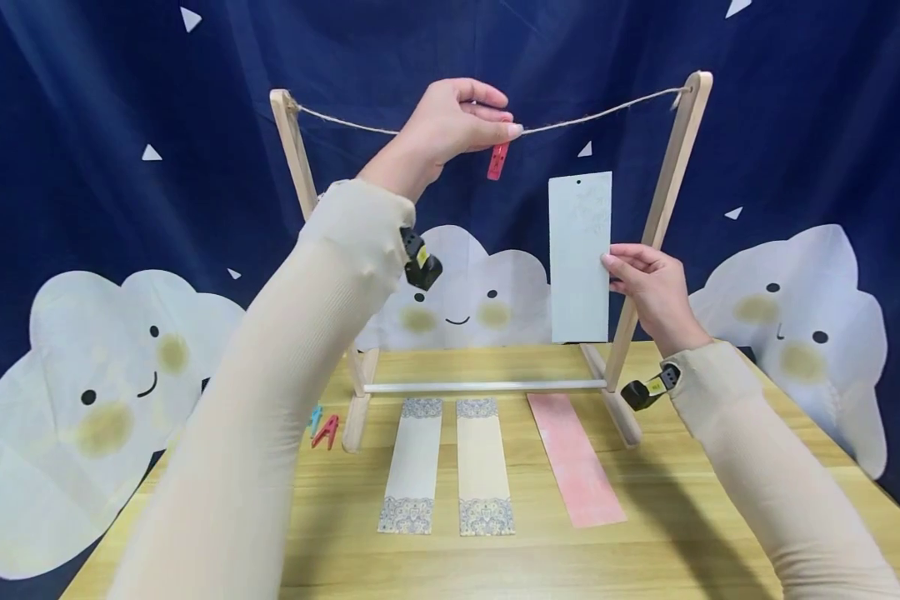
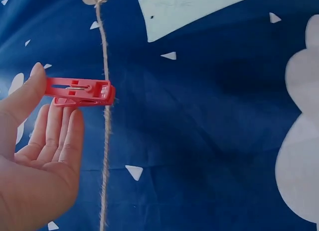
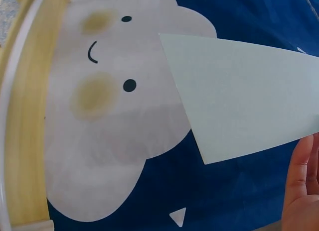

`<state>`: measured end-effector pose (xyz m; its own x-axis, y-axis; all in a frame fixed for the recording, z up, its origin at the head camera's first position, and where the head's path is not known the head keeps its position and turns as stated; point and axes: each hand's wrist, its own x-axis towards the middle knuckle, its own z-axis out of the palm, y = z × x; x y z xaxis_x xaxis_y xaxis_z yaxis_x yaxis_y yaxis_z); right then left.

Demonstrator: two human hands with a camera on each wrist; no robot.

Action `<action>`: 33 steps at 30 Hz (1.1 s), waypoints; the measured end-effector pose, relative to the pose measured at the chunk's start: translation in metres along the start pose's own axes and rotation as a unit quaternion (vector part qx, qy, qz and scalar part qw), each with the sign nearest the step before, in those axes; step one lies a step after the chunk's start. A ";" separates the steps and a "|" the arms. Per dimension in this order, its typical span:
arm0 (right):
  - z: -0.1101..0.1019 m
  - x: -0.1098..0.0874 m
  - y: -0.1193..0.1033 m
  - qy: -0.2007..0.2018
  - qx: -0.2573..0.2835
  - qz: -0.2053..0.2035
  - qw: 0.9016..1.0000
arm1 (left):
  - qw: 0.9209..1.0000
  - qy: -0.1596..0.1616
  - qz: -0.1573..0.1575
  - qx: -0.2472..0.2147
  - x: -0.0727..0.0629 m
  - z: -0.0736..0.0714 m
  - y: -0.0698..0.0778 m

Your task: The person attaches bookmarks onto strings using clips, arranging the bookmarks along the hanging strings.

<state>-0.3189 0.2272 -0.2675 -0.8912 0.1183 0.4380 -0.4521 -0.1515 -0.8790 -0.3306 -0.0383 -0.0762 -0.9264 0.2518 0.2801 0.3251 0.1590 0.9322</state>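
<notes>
Up at the twine (image 1: 600,115), my left hand (image 1: 461,117) pinches a red clothespin (image 1: 498,160) between thumb and fingers. In the left wrist view the clothespin (image 2: 79,91) lies across the twine (image 2: 105,141), its front end right at the strand. Lower and to the right, my right hand (image 1: 648,287) holds a pale bookmark-like card (image 1: 581,258) by its right edge. The card hangs upright below the twine, a small hole near its top. In the right wrist view the lower end of the card (image 3: 239,96) shows beside my fingers (image 3: 300,166).
A wooden frame (image 1: 667,183) carries the twine, with a white bar (image 1: 487,387) low across it. On the table (image 1: 540,567) lie two patterned strips (image 1: 411,467) (image 1: 483,467) and a pink strip (image 1: 576,462). A red clothespin (image 1: 326,432) and a blue clothespin (image 1: 315,419) rest near the left foot.
</notes>
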 end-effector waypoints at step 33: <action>0.040 0.015 -0.006 0.076 0.055 -0.001 0.996 | 0.978 0.147 0.044 -0.142 0.035 0.051 0.018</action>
<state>-0.3314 0.1910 -0.2481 -0.8781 0.2642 0.3988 -0.4627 -0.2576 -0.8482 -0.3477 0.0223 -0.0611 -0.9257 -0.0391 0.3764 0.3781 -0.1328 0.9162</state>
